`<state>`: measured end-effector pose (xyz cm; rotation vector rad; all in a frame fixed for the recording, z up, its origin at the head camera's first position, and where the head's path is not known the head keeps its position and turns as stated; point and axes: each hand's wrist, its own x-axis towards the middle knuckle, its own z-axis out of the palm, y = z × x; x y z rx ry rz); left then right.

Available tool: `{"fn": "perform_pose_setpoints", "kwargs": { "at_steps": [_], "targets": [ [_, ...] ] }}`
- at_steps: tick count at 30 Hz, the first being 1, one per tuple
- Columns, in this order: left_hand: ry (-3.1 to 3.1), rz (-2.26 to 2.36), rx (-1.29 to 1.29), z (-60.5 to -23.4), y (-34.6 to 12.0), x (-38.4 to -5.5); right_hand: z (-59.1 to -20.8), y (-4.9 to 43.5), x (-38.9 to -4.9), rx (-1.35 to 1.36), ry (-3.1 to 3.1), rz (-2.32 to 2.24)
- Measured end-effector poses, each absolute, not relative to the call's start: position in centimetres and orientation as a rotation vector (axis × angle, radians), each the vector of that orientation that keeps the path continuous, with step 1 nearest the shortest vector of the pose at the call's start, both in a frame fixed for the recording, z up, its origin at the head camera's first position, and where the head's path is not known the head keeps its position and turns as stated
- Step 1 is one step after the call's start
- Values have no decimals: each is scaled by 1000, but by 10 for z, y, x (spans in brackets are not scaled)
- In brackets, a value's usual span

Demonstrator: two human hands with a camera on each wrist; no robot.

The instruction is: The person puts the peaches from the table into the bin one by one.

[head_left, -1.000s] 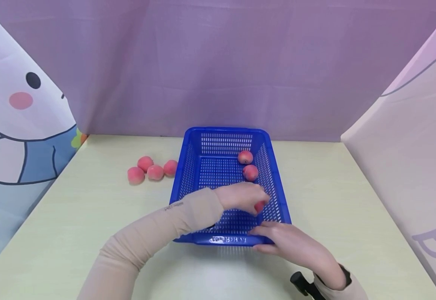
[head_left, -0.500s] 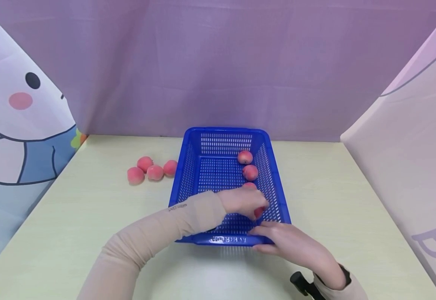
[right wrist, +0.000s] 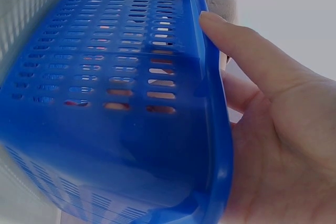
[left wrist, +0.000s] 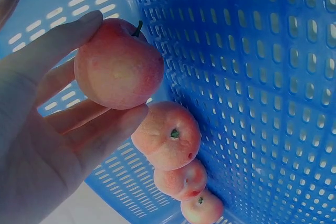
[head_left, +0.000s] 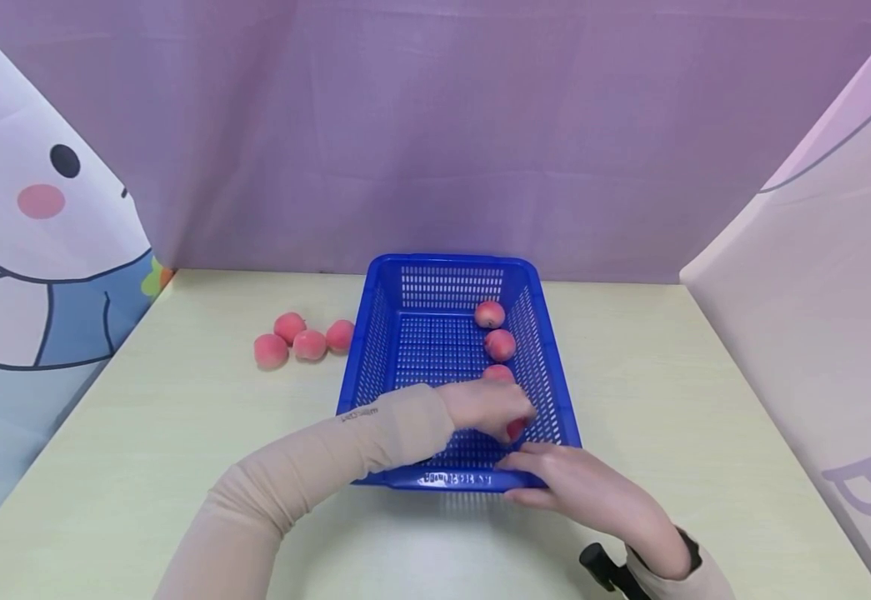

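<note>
My right grip (head_left: 570,483) pinches the near rim of the blue basket (head_left: 446,479). Left grip (head_left: 489,405), inside it, pinches an apple (left wrist: 118,64) between thumb and fingers, by the right wall. Three more apples (head_left: 500,345) line that wall beyond. Four pinkish-red fruits (head_left: 310,345) sit on the counter (head_left: 653,375), left of the basket. Purple cloth (head_left: 443,142) behind.

Basket (head_left: 405,478) blue, patterned with rows of slots; inner fruit (head_left: 500,345), toward 1 o'clock, red mottled yellow, green-stemmed; outer fruit (head_left: 310,345) at 9 o'clock rosy pink; table (head_left: 660,392) pale cream; backdrop (head_left: 450,133) at 12 o'clock purple; sleeve (head_left: 315,454) at 7 o'clock beige, dark-lettered
</note>
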<state>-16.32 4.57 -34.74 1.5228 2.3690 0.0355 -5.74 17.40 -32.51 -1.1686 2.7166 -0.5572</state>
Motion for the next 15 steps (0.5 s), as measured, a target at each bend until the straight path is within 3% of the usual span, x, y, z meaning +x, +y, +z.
{"fn": "perform_pose_setpoints", "kwargs": {
  "at_steps": [15],
  "targets": [
    [2333,83,1440,-354,48,-165,-326,173,-57,-1135,2710,-551]
  ]
}}
